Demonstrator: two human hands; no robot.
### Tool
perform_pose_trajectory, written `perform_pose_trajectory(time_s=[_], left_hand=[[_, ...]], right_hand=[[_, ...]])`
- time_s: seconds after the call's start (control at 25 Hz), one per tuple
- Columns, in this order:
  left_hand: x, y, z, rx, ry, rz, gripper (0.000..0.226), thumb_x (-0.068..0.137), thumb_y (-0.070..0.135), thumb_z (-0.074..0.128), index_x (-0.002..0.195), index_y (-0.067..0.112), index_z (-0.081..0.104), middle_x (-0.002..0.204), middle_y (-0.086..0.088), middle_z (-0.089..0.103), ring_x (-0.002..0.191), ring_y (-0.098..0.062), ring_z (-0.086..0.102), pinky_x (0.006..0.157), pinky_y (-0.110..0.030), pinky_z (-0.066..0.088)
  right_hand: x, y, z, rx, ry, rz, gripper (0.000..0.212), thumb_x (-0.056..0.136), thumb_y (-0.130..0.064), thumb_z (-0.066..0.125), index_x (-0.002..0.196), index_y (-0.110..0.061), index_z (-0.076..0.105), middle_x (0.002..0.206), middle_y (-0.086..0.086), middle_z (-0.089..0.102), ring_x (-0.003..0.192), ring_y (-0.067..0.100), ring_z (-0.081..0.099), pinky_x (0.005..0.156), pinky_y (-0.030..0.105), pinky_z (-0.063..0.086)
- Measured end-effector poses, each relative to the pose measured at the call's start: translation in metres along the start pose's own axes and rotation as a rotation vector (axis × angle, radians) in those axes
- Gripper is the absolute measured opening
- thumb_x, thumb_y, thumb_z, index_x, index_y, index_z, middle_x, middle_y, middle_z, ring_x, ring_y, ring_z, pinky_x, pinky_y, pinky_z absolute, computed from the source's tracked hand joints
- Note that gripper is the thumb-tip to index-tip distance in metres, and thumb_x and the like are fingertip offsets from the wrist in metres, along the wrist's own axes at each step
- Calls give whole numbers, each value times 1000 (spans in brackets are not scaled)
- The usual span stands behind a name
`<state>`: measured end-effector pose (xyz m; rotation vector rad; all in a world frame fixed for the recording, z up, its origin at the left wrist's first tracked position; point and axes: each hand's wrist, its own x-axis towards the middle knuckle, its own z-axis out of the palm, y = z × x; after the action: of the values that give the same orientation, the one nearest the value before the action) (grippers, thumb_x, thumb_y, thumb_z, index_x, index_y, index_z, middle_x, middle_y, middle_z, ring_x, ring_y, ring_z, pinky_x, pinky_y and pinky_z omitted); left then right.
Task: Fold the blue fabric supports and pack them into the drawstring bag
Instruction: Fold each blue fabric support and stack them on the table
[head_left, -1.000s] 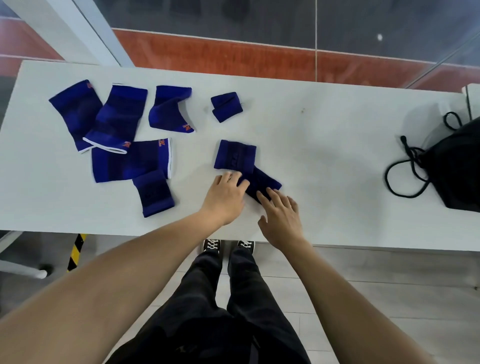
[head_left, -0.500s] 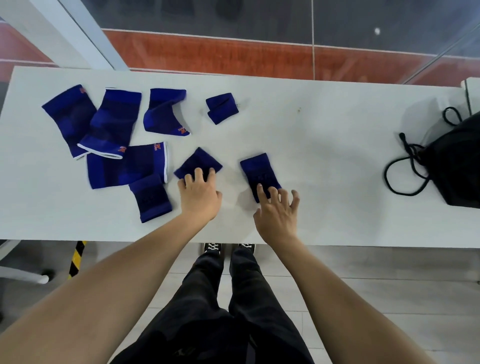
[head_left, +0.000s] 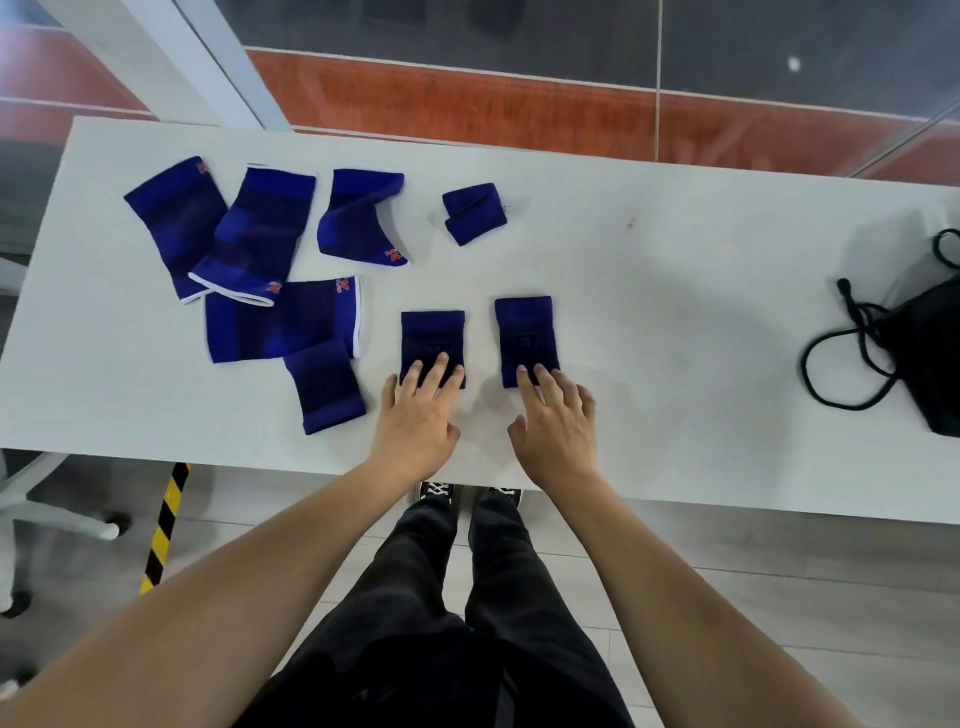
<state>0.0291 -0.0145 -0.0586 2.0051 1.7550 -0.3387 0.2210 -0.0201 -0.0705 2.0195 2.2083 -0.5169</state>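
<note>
On the white table (head_left: 675, 312), the left hand (head_left: 418, 415) and the right hand (head_left: 558, 421) each press straight fingers onto the near edge of a small blue wrist band (head_left: 432, 335) and its twin (head_left: 524, 332). Larger blue supports (head_left: 249, 244) at far left carry orange logos too blurred to read. The black drawstring bag (head_left: 930, 353) lies at the right edge.

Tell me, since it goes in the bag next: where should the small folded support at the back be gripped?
Pinch the small folded support across its short width, from above; it lies flat, alone, with bare table around it.
</note>
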Motion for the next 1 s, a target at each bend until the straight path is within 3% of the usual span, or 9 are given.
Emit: perform_pose_trajectory(time_s=[0.08, 0.16, 0.32, 0.4, 0.52, 0.64, 0.8, 0.88, 1.0], left_hand=[[-1, -1, 1, -4, -36, 20, 76, 93, 27, 50, 159, 26, 13, 168, 0, 6, 153, -30, 11, 122, -51, 17], [-5, -3, 0, -13, 11, 21, 71, 92, 24, 52, 157, 27, 23, 166, -4, 16, 151, -32, 18, 119, -50, 25], [-19, -13, 0, -111, 228, -188, 48, 87, 17, 53, 135, 17, 54, 132, -11, 52, 114, -35, 51, 91, -44, 45], [-25, -18, 4, -126, 204, -196, 48, 87, 18, 53, 135, 15, 54, 125, -8, 56, 107, -31, 51, 87, -42, 46], [-30, -21, 7, -86, 157, -146, 57, 88, 23, 54, 144, 14, 48, 134, -7, 51, 114, -29, 49, 92, -40, 45], [-29, -20, 4, -72, 158, -111, 62, 89, 22, 54, 149, 13, 41, 154, -8, 36, 130, -32, 41, 101, -44, 44], [-23, -15, 5, -61, 34, -1, 70, 94, 28, 48, 158, 26, 20, 167, -5, 16, 152, -30, 16, 120, -45, 23], [-18, -12, 4, -43, 20, -1, 68, 96, 31, 46, 158, 26, 19, 167, -6, 15, 152, -30, 14, 120, -44, 20], [-5, -8, -6, -38, 54, -3, 61, 94, 29, 46, 153, 22, 32, 160, -9, 29, 144, -33, 29, 115, -44, 27]], right_hand=[[5, -4, -2, -22, -30, -2, 68, 89, -29, 57, 153, -18, 38, 156, 8, 42, 144, 30, 36, 115, 49, 25], [9, -7, -5, -37, 14, 18, 66, 86, -26, 60, 149, -17, 43, 152, 8, 46, 140, 31, 41, 112, 49, 24], [6, -16, -4, 69, 202, -54, 41, 81, -14, 60, 121, -12, 65, 106, 8, 63, 96, 33, 58, 86, 42, 37], [2, -28, 0, 87, 158, -115, 39, 83, -16, 57, 121, -13, 65, 99, 6, 64, 90, 32, 57, 82, 41, 40], [-3, -43, 8, 47, 65, -147, 46, 82, -19, 57, 128, -14, 61, 100, 8, 63, 90, 32, 57, 79, 43, 42], [0, -44, 8, 59, 89, -127, 47, 83, -18, 59, 130, -14, 60, 112, 9, 62, 100, 33, 58, 87, 43, 41], [11, -30, 4, 24, 24, -57, 59, 93, -27, 55, 150, -17, 41, 154, 8, 44, 145, 28, 37, 117, 45, 26], [17, -20, 4, 3, -35, -15, 60, 97, -31, 50, 154, -20, 34, 162, 7, 34, 151, 26, 26, 121, 46, 18], [25, -12, -2, 1, -8, 20, 54, 97, -32, 52, 149, -22, 41, 159, 7, 37, 148, 26, 30, 119, 45, 19]])
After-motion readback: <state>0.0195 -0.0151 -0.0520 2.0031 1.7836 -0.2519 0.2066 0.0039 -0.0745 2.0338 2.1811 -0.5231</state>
